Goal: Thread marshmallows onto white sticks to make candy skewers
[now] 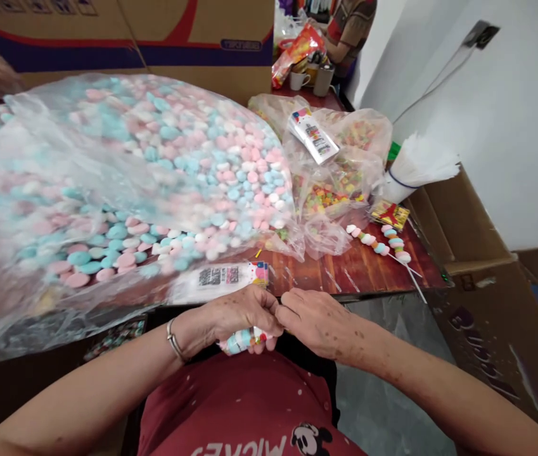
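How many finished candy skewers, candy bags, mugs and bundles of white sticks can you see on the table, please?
Finished candy skewers: 2
Bag of pink, blue and white candies: 1
Bags of mixed colourful candies: 2
Mugs: 2
Bundle of white sticks: 1
Total: 8
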A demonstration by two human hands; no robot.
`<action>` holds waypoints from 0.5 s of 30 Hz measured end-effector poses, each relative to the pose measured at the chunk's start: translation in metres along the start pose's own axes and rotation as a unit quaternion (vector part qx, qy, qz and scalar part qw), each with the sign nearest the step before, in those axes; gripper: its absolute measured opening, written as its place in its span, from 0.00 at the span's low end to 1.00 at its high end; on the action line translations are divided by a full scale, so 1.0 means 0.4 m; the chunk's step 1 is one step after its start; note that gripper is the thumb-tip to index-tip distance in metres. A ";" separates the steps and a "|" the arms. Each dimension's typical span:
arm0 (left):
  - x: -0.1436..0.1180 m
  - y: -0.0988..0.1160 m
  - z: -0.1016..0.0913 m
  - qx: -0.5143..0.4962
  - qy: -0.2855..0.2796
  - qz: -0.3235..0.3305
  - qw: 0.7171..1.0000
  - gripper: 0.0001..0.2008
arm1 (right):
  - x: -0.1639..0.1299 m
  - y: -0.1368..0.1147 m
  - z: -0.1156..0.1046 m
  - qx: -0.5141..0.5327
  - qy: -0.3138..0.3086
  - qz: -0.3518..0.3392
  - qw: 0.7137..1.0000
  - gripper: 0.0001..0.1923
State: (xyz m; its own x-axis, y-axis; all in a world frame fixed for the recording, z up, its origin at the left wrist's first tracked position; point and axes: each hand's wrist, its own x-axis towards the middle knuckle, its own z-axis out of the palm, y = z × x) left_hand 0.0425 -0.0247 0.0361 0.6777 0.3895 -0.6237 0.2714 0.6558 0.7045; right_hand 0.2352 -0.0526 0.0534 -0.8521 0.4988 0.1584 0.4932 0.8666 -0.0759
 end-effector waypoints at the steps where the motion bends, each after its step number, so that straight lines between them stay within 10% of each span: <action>1: 0.002 -0.001 0.004 0.033 0.031 0.025 0.999 0.04 | 0.004 -0.003 0.009 -0.019 0.008 0.012 1.000 0.10; 4: 0.011 -0.002 0.021 0.185 0.220 0.194 0.938 0.04 | 0.022 0.002 0.034 -0.097 0.043 0.076 0.991 0.12; 9: 0.004 0.017 0.063 0.331 0.430 0.470 0.696 0.04 | 0.076 0.063 0.018 -0.069 0.195 0.247 0.947 0.13; 11: -0.004 0.029 0.072 0.285 0.405 0.486 0.720 0.05 | 0.098 0.069 -0.008 0.021 0.270 0.319 0.908 0.12; 15: -0.019 0.068 0.046 -0.039 0.290 0.398 0.870 0.22 | 0.133 0.016 -0.033 0.167 0.333 0.309 0.875 0.09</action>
State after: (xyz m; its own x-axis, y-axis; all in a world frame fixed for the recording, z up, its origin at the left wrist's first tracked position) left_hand 0.0574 -0.0217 0.0661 0.1658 0.9857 -0.0312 -0.1880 0.0627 0.9802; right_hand 0.1955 -0.0206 0.0745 -0.0952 0.8521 0.5146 0.6501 0.4447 -0.6161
